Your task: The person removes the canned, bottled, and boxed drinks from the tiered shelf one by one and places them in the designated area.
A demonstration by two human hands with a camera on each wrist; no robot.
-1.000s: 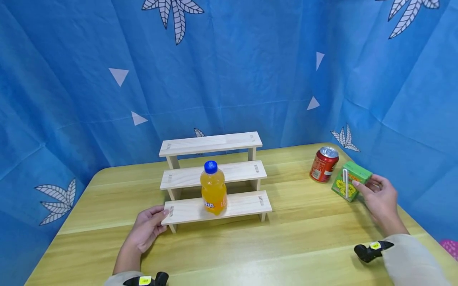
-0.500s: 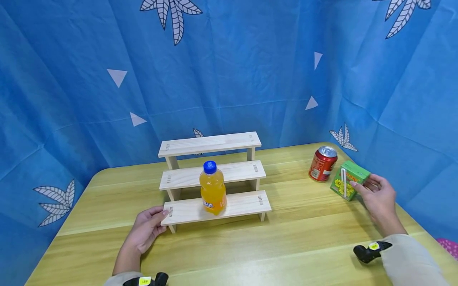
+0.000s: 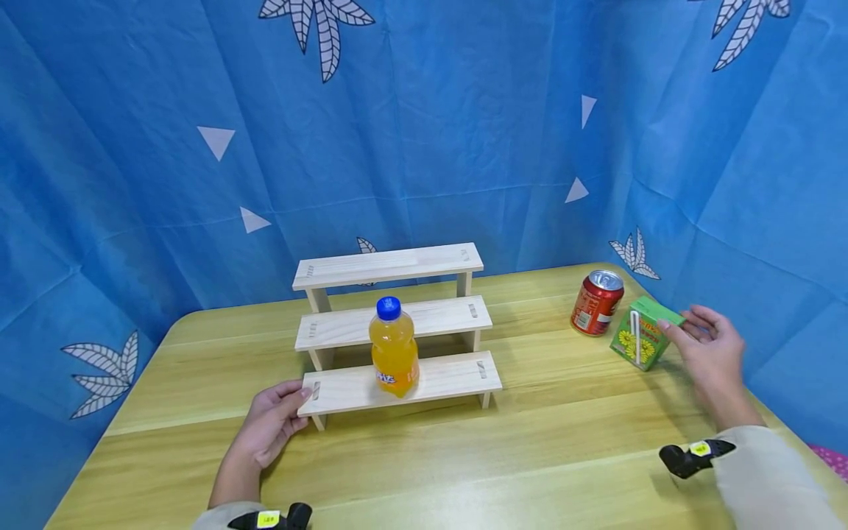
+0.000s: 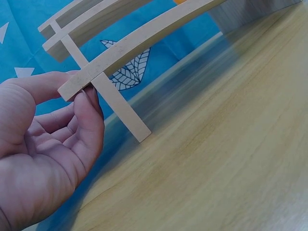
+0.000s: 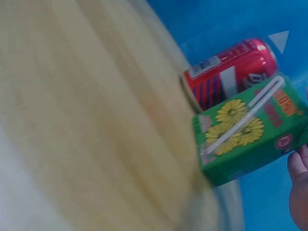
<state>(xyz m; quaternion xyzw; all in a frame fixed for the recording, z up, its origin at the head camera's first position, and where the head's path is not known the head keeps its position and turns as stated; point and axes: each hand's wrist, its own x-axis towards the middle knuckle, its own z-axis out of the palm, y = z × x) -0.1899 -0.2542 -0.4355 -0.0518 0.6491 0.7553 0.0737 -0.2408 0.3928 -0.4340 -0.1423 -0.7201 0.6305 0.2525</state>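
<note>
The right hand point(image 3: 718, 353) lay at a small green drink carton point(image 3: 648, 335), its fingers loose and spread about the upper outer corner and its thumb lapping the printed front. No firm squeeze was evident; whether the rear fingers met the carton wall could not be told. The carton stood on the table point(image 3: 517, 442), at these fingertips, with a white straw point(image 5: 244, 115) fixed to its front. Judged by its type, it was fairly light, slick on its printed faces and apt to give under pressure; the soundest hold was probably a gentle pinch across the narrow sides, in the upper half, away from the straw.

The left hand point(image 3: 268, 423) pinched the near outer corner of the lowest board point(image 3: 450, 375) of a three-tiered wooden stand point(image 3: 437, 315), with the thumb above and fingers beneath, just outside a support leg point(image 4: 122, 110). The wood appeared stiff and dry, offering good purchase, though a tug there would probably have jarred the orange-drink bottle point(image 3: 394, 353), which stood upright on that board, inward of the left grip.

A red can point(image 3: 596, 303) stood just beside the carton, on the side away from the right grip, and would have hindered fingers reaching round from there. A blue curtain point(image 3: 437, 147) hung beyond both grips and, outward of the right hand, bounded the table's edge.
</note>
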